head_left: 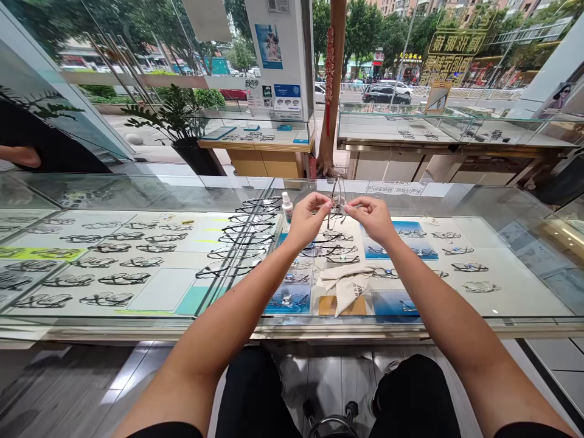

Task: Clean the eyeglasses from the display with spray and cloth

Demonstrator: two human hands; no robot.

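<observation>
A row of frames, then a bottle, sits left of the left grip, which pinches the glasses, apparently mid-handling and not yet set down, beyond an unheld cloth, the right grip pinched on their other side.

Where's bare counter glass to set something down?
Glass top right of the right forearm, and left of the eyeglass row; displayed frames there look under glass. Crowded: middle, with that row, spray bottle, cloth, held glasses above.
</observation>
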